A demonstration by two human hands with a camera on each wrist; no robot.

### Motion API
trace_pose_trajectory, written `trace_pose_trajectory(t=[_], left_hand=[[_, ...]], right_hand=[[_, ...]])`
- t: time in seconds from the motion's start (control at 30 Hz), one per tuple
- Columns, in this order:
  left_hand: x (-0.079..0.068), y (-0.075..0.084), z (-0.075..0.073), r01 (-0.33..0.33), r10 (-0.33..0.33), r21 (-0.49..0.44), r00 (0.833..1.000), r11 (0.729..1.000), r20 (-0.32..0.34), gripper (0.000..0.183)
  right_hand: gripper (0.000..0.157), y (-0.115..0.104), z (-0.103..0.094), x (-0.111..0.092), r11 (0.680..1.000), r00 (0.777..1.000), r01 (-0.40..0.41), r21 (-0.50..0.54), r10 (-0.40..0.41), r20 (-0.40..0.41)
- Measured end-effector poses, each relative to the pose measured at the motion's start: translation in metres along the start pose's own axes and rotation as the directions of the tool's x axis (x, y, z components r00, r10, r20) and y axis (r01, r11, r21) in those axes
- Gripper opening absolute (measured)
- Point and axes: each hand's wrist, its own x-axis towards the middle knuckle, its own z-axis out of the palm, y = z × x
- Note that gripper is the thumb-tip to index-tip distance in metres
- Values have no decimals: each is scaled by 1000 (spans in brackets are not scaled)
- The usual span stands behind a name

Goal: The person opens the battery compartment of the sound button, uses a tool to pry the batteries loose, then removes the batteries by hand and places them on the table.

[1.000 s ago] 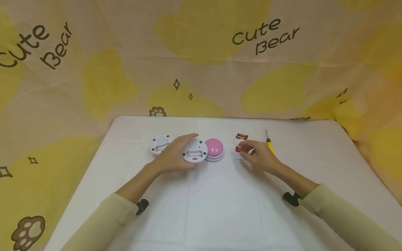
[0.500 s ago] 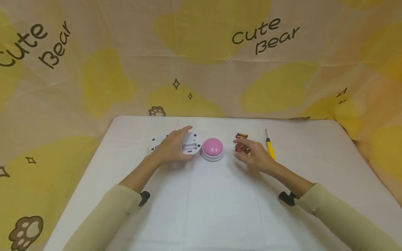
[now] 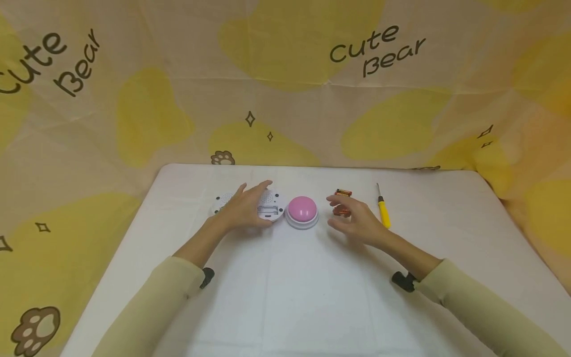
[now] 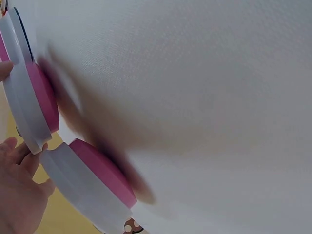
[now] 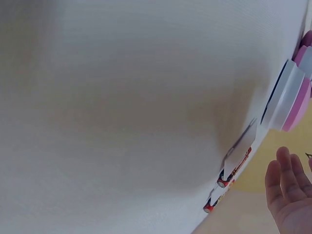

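Note:
My left hand (image 3: 243, 208) spans an upside-down round push button (image 3: 269, 201), its speaker holes and open battery bay facing up. Thumb and fingers sit at that button's white rim in the left wrist view. Beside it lies a second upturned push button (image 4: 87, 187), pink dome down, partly hidden by the hand in the head view. A third push button (image 3: 302, 209) stands dome up to the right. Over the AA batteries (image 3: 342, 211) hovers my right hand (image 3: 363, 220), fingers apart and holding nothing. A white flat piece (image 5: 243, 148) lies by the batteries in the right wrist view.
More batteries (image 3: 343, 192) lie just behind the near ones. A yellow-handled screwdriver (image 3: 383, 212) lies to their right, its tip pointing away. The white table (image 3: 294, 297) ends at a yellow printed cloth (image 3: 285, 99) at the back.
The left hand has brought its upturned push button down and left, off the third one. My right hand has drawn slightly left and its fingers have spread from the batteries.

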Motion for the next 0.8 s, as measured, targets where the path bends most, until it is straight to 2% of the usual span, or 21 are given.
trace_pose_trajectory(t=[0.5,0.63,0.8], left_hand=[[3,2,-2,29,-29,5,999,1000,36,103],[7,9,0,-10,10,0,999,1000,32,104],[15,25,6,-82,83,-68,996,994,12,102]], right_hand=[[50,-5,-2,2,1000,1000,-5,5,5,-5],[50,-5,-2,2,1000,1000,1,10,-1,-5],[49,-5,-1,2,1000,1000,20,7,-20,-14]])
